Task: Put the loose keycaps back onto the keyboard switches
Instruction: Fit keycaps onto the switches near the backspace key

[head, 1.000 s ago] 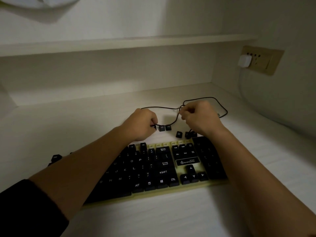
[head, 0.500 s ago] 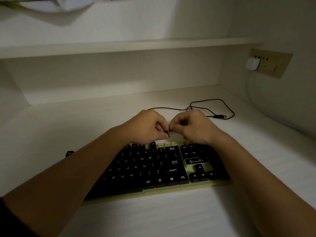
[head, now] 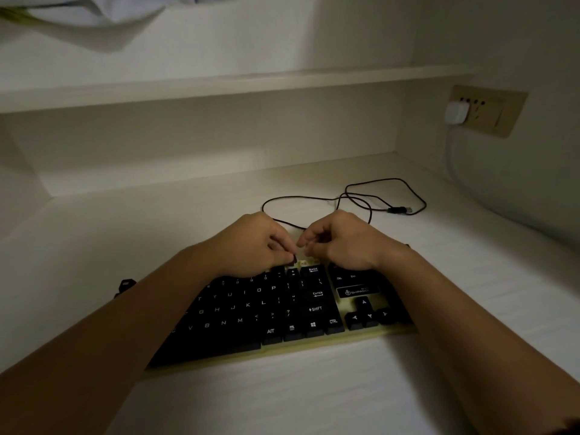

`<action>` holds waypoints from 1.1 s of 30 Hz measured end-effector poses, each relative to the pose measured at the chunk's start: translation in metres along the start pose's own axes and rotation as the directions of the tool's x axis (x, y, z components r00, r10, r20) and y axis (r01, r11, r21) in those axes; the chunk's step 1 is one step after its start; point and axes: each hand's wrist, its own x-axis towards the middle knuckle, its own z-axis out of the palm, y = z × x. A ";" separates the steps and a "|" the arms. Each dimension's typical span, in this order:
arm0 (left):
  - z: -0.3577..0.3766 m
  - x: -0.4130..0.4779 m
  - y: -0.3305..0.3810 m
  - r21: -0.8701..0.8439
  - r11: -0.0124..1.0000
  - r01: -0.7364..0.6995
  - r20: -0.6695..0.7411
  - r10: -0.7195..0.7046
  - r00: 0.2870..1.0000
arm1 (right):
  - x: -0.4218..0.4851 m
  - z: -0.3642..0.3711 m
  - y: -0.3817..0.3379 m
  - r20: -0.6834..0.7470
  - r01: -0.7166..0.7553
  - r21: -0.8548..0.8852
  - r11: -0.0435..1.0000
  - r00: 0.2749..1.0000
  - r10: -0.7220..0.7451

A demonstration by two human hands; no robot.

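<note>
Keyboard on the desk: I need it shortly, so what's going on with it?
A person is working on the keyboard. The left hand pinches a black keycap at its top row, beside bare switches. The right hand is curled close by; whether it holds anything is hidden. A loose keycap lies on the desk left of the keyboard.

White charger (head: pixel 456 113) in wall socket (head: pixel 492 113)

Bare forearms converge ahead. The left hand (head: pixel 254 243) curls, fingertips pinching a small black plastic keycap (head: pixel 294 258); the right hand (head: pixel 343 243) sits just beside, fingers curled inward, its grasp hidden.
</note>
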 end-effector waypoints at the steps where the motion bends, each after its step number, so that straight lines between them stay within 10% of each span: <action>1: 0.001 -0.001 0.001 -0.011 1.000 0.003 -0.012 -0.003 1.000 | 0.000 0.000 0.000 0.001 -0.002 0.009 1.000 1.000 0.002; 14: 0.015 -0.009 0.003 -0.019 1.000 0.017 -0.185 -0.020 0.983 | 0.001 0.005 0.000 0.027 0.043 0.158 0.987 0.999 -0.047; 33: -0.009 0.006 0.017 -0.043 0.990 0.131 0.055 -0.128 0.990 | 0.001 -0.001 0.003 0.070 -0.027 0.019 0.999 0.997 0.026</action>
